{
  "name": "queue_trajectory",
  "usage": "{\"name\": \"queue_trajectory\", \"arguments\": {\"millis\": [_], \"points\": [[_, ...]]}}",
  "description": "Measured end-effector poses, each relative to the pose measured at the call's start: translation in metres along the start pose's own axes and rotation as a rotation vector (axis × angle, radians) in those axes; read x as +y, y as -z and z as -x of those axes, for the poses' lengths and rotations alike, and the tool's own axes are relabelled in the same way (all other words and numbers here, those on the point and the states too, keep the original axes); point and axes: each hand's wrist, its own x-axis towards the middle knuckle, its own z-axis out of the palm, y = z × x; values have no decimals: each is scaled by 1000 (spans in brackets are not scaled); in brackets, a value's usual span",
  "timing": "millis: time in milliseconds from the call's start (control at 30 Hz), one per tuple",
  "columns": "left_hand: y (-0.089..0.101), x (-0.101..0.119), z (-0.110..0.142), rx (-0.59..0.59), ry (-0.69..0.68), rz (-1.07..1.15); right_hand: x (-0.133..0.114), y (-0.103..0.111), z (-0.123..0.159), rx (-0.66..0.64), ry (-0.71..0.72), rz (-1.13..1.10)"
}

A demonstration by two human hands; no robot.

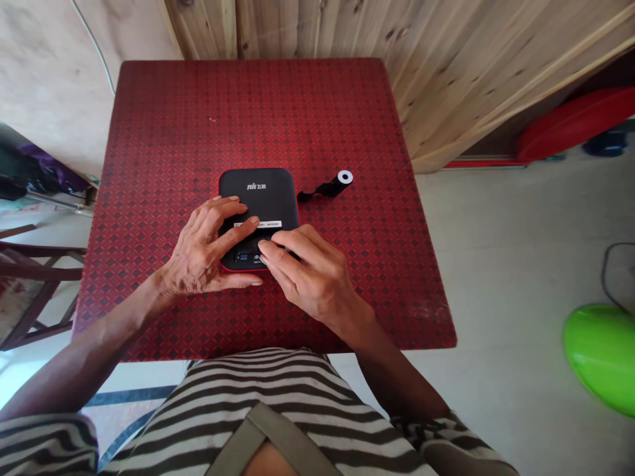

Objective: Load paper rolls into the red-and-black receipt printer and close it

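Observation:
A black box-shaped device (268, 201) with rounded corners, a red edge and white lettering lies on the table. A white label strip (272, 224) crosses its top. Over the device's left side my left hand (201, 248) rests with its fingers spread and its thumb along the near edge. My right hand (315, 271) is closed at the near right corner, thumb and fingertips pressed together against the device. What those fingertips pinch, if anything, is hidden. To the right of the device lies a small dark roll (341, 184) with a white end and a loose black strip trailing towards it.
The table (248, 112) has a red patterned cover. Behind it stands a wooden plank wall (297, 30). A dark wooden chair (40, 277) is at the left. On the floor at the right are a green rounded object (602, 357) and a red one (575, 122).

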Motion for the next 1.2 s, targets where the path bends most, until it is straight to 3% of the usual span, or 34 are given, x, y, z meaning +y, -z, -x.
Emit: {"name": "queue_trajectory", "arguments": {"millis": [100, 200, 300, 367, 567, 1200], "points": [[-1, 5, 3, 5, 14, -17, 6, 2, 3, 129, -120, -137], [1, 16, 11, 111, 74, -33, 16, -3, 14, 261, -408, -293], [1, 28, 24, 233, 144, -78, 27, -20, 30, 243, -695, -410], [-3, 32, 33, 257, 154, -115, 32, -35, 39, 181, -783, -464], [-16, 32, 43, 311, 144, -192, 36, -62, 46, 119, -729, -465], [-15, 37, 40, 321, 254, -100, 38, -69, 48, 153, -726, -439]]}}
